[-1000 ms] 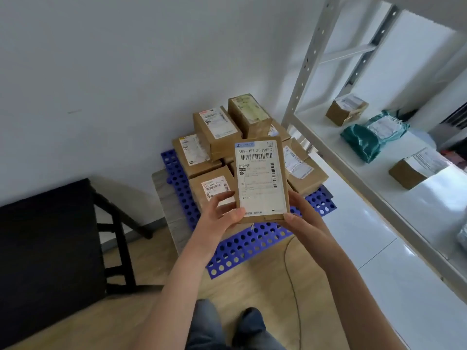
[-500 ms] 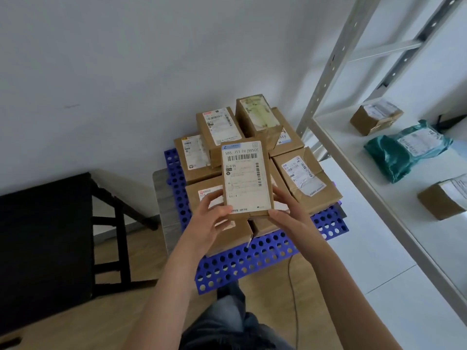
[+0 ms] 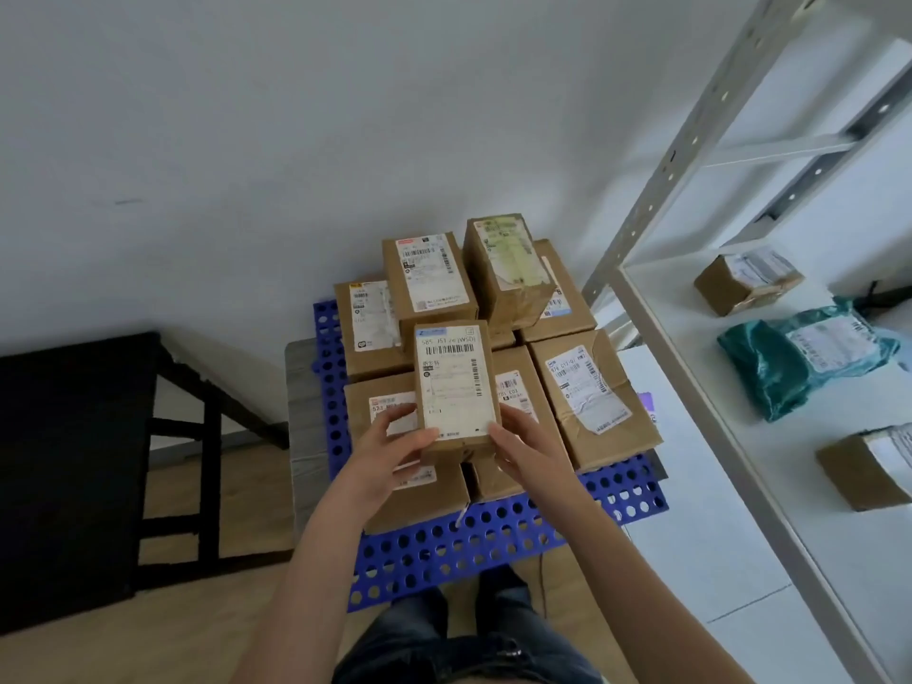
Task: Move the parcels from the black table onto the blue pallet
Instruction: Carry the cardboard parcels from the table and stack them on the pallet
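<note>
A brown cardboard parcel [image 3: 454, 382] with a white shipping label is held between both hands over the stack on the blue pallet [image 3: 469, 545]. My left hand [image 3: 390, 459] grips its near left corner, and my right hand [image 3: 525, 449] grips its near right corner. The parcel sits low over the front-row boxes [image 3: 380, 402]; I cannot tell whether it touches them. Several other brown parcels [image 3: 429, 276] are stacked on the perforated pallet by the wall. The black table [image 3: 64, 466] stands at the left, its visible top bare.
A white metal shelf rack [image 3: 691, 377] runs along the right, carrying brown boxes [image 3: 745, 283] and a green bagged parcel [image 3: 809, 357]. A white wall is behind the pallet. Wood floor lies in front, and my legs [image 3: 464, 644] stand at the pallet's near edge.
Both hands have carried the parcel forward and down, from chest height to just above the front boxes on the pallet. I have stepped closer to the pallet.
</note>
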The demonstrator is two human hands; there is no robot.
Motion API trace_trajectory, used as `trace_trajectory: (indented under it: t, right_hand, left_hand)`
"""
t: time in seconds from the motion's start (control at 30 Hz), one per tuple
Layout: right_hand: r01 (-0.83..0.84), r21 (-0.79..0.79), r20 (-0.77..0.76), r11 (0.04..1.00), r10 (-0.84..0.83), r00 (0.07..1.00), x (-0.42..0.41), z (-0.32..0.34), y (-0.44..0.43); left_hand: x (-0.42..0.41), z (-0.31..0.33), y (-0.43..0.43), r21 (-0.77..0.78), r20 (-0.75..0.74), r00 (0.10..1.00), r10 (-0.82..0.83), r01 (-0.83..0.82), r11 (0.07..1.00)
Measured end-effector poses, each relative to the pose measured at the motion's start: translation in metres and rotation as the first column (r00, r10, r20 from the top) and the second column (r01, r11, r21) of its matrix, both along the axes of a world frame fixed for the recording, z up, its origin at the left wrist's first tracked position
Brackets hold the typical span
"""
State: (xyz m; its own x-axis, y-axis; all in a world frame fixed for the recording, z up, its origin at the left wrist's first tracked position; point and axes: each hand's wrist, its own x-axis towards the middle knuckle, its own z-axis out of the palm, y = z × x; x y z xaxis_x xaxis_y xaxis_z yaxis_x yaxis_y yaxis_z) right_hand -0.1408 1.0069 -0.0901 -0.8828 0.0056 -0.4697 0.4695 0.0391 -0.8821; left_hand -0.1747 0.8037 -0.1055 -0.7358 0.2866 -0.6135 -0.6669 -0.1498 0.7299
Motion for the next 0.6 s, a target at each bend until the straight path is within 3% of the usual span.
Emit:
trace_trajectory:
  t: [0.3,0.6]
  right_hand:
    - [-0.077,0.007,0.022,0.997,0.077,0.997,-0.021,-0.006,0.015]
    - [-0.102,0.003,-0.033,0.995,0.102,0.994,-0.024,-0.001,0.019]
  left_hand:
    - [-0.002,-0.006,0.020,0.015,0.061,0.981,0.184,-0.185,0.983]
    - [-0.002,-0.002,0.026,0.032,0.033,0.980,0.198,-0.199,0.980]
